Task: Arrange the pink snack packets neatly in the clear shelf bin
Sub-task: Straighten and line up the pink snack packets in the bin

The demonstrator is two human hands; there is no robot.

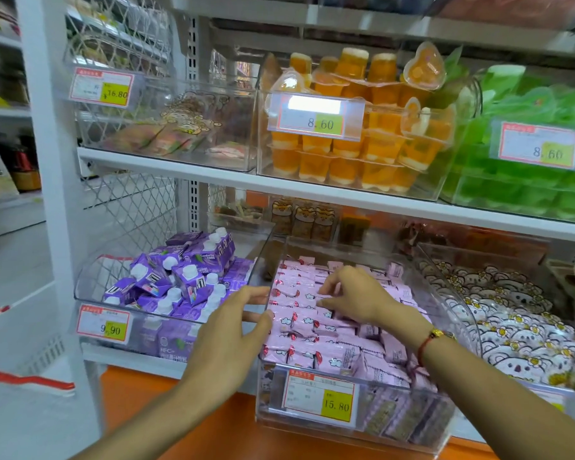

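**Figure: Both hands working in the pink-packet bin, lower shelf**

Largest first: the white shelf is carrying rows of clear bins tilted toward me, presumably so stock is sliding forward and showing its face. The clear shelf bin in the middle of the lower row is projecting past its neighbours over the orange ledge, which I am judging gives my hands room from above. Its price label is hanging on the front wall. To its left the purple cartons are lying jumbled; to its right the white bear-print packets are filling another bin.

The pink snack packets are lying inside the clear bin: flat rows along the left, loose and slanted toward the right front.

I am holding my left hand at the bin's left wall, fingers straight and slightly spread, gripping nothing, apparently steadying that edge. My right hand is reaching into the bin, fingers bent down onto the packets at mid-bin; whether they are pinching one or only pressing, I cannot tell.
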